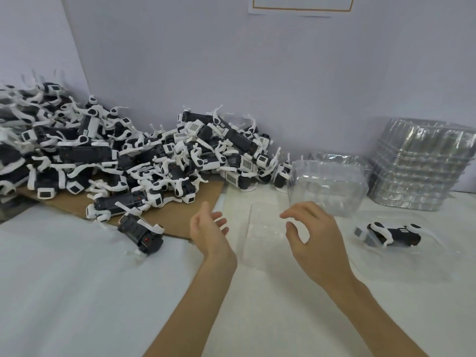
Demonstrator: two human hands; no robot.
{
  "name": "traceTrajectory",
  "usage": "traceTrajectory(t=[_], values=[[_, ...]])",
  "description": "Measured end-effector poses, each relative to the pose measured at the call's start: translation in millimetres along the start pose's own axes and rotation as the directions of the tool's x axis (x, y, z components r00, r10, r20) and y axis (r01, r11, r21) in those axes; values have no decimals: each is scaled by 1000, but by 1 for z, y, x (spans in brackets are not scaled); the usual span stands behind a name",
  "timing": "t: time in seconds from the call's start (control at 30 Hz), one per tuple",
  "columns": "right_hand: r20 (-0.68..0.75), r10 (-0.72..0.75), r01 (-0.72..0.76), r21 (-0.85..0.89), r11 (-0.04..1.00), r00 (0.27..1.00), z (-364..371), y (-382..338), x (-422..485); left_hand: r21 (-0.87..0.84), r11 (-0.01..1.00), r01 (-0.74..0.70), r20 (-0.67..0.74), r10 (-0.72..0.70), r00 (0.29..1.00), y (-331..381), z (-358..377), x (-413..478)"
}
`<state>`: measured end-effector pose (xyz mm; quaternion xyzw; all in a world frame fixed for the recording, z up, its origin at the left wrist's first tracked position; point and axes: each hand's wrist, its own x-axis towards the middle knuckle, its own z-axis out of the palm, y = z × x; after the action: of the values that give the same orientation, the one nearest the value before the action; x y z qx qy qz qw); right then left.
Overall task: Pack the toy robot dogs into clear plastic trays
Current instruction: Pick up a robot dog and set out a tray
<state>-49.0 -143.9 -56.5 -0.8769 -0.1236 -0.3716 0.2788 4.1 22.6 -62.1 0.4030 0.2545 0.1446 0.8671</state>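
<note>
White padding covers the table (77, 292), with a pale wall close behind. Both hands hover empty over what looks like a flat clear tray (265, 243). The left hand (208, 230) has its fingers straight and loosely spread, and the right hand (309, 233) curls loosely round nothing. 1 packed dog (389, 234) lies in a tray at the right, so the step in hand is probably fetching the next. A loose dog (140, 235) lies left of the left hand, at the front of the heap (116, 155). It wants a grip on the dark body, not the thin legs. Bare table lies in front, while 2 tray stacks (422, 171) crowd the right rear.
</note>
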Motion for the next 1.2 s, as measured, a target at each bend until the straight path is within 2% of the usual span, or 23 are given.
traceTrajectory(t=[0.13, 0.23, 0.3, 0.33, 0.4, 0.43, 0.47, 0.5, 0.53, 0.57, 0.6, 0.63, 0.7, 0.77, 0.83, 0.87, 0.9, 0.93, 0.97, 1.0, 1.03, 1.1, 1.2], values=[[-54, -7, 9, 31, 999, 999, 2, 10, -3, -267, 958, 101, -212, -161, 964, 24, -9, 12], [-129, -14, 23, 70, 997, 992, 0, 15, -1, -305, 944, 121, -253, -203, 946, 35, -14, 6], [-172, -9, 27, 103, 994, 985, -2, 16, 1, -233, 971, 61, -271, -125, 954, 37, -23, -2], [-182, -3, 26, 124, 992, 983, -3, 17, 2, -181, 983, -20, -277, -32, 960, 37, -30, -5], [-192, 0, 29, 150, 988, 981, -4, 19, 2, -36, 962, -269, -262, 251, 932, 39, -48, -8], [-197, -1, 32, 154, 987, 980, -5, 19, 2, 79, 901, -427, -204, 433, 878, 43, -59, -9], [-201, -2, 35, 158, 987, 980, -5, 19, 2, 245, 784, -570, -97, 605, 790, 48, -69, -8], [-204, -3, 36, 161, 986, 979, -5, 18, 2, 460, 607, -648, 39, 715, 698, 54, -80, -3], [-208, -3, 38, 164, 986, 978, -5, 18, 2, 648, 402, -646, 173, 749, 640, 60, -90, 6], [-209, -6, 42, 167, 985, 978, -5, 17, 2, 782, 223, -582, 278, 710, 646, 66, -100, 18], [-209, -10, 46, 169, 985, 978, -4, 17, 2, 845, 121, -520, 347, 616, 707, 72, -108, 29], [-208, -12, 49, 171, 984, 978, -4, 16, 2, 866, 95, -491, 381, 509, 772, 77, -113, 37], [-200, -13, 49, 178, 983, 980, -3, 15, 2, 840, 129, -527, 444, 394, 805, 83, -118, 44], [-191, -3, 40, 193, 980, 982, -2, 14, 1, 808, 135, -574, 469, 442, 765, 79, -120, 51], [-180, 4, 34, 204, 978, 984, -1, 14, 0, 809, 190, -556, 429, 456, 780, 79, -117, 52], [-176, 6, 31, 207, 978, 984, -1, 14, 0, 790, 273, -549, 408, 434, 803, 79, -113, 52], [-172, 6, 31, 211, 977, 985, 0, 14, 0, 741, 404, -537, 379, 408, 831, 78, -111, 55], [-172, 0, 37, 214, 976, 985, 0, 14, 0, 660, 576, -482, 338, 344, 876, 79, -107, 54], [-174, -8, 46, 216, 975, 985, 0, 14, 0, 547, 740, -390, 317, 248, 915, 80, -102, 52], [-177, -15, 54, 219, 974, 984, 0, 14, 0, 438, 854, -281, 339, 133, 931, 82, -95, 49], [-180, -22, 62, 224, 973, 983, 1, 13, 0, 355, 916, -185, 381, 39, 924, 82, -88, 45], [-206, -36, 84, 229, 970, 978, 1, 11, 0, 318, 937, -141, 455, -21, 890, 78, -71, 37], [-327, -20, 100, 232, 967, 945, -3, 11, 1, 309, 921, -236, 516, 46, 855, 63, -37, 18]])
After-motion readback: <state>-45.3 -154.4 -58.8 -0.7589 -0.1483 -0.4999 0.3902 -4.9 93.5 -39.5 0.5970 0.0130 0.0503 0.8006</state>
